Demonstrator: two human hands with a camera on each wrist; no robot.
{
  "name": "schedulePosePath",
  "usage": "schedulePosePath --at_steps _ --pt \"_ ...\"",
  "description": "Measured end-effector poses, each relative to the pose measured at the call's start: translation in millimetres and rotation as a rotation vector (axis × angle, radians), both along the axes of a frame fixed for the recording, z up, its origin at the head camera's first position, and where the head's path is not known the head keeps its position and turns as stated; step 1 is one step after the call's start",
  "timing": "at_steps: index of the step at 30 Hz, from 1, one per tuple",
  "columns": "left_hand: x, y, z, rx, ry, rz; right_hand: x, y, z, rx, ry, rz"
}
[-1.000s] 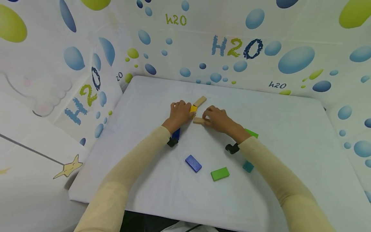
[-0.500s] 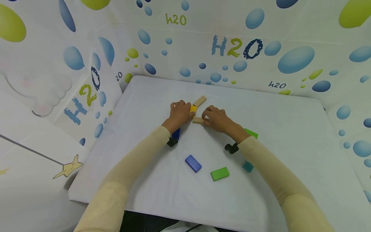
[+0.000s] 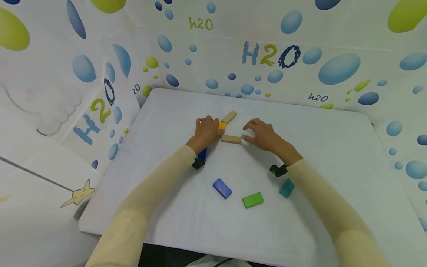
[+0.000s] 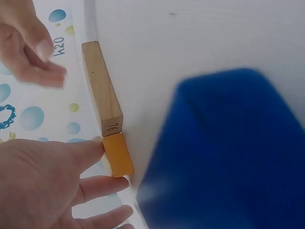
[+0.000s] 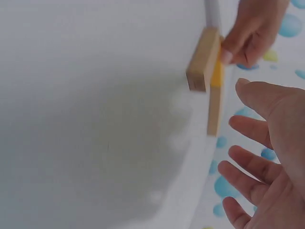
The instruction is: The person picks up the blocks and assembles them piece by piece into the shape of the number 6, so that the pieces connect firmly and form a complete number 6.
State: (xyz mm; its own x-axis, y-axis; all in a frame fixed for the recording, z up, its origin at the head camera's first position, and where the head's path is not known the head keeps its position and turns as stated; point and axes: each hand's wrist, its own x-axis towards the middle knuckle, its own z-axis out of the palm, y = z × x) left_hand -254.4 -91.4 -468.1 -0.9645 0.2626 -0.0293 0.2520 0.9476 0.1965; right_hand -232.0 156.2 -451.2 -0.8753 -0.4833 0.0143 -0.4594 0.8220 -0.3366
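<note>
My left hand pinches a yellow wooden block between thumb and finger; the left wrist view shows the thumb at one end and a finger at the other. A plain wooden block stamped with a number touches that yellow block's end. In the head view this plain block lies nearer to me, and a second plain block extends away at the yellow block's far end. Just right of the nearer plain block, my right hand hovers with fingers apart and nothing in them.
A dark blue block sits below my left wrist, looming large in the left wrist view. Closer to me lie a blue block, a green block and a teal block. A patterned curtain rises behind the white table.
My right hand has let go of the nearer plain block and moved right, its fingers spreading. The right forearm now covers another green block and shows more of the teal one. My left hand stays put.
</note>
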Motion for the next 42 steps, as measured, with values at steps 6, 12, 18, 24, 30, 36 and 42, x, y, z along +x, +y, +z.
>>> schedulePosePath --at_steps 6,12,18,24,30,36,42 --pt "-0.4 -0.4 -0.1 -0.006 -0.003 -0.001 11.9 49.7 11.6 0.007 -0.088 -0.099" --pt "-1.0 -1.3 -1.2 -0.008 -0.005 -0.001 33.8 91.5 19.3 0.115 -0.179 -0.182" --pt "-0.4 -1.2 -0.6 -0.016 -0.005 0.005 54.0 114.4 17.8 0.145 -0.193 -0.205" --pt "0.3 0.4 0.3 -0.011 -0.001 -0.001 66.8 123.6 13.3 0.149 -0.190 -0.226" --pt "0.3 1.4 0.3 -0.009 -0.008 -0.002 71.6 124.1 4.3 0.144 -0.150 -0.233" --pt "-0.5 0.3 -1.7 -0.002 -0.009 0.004 73.0 122.1 2.6 0.129 -0.152 -0.242" --pt "-1.3 0.1 -2.9 0.001 -0.008 0.005 74.2 121.4 0.5 0.121 -0.157 -0.250"
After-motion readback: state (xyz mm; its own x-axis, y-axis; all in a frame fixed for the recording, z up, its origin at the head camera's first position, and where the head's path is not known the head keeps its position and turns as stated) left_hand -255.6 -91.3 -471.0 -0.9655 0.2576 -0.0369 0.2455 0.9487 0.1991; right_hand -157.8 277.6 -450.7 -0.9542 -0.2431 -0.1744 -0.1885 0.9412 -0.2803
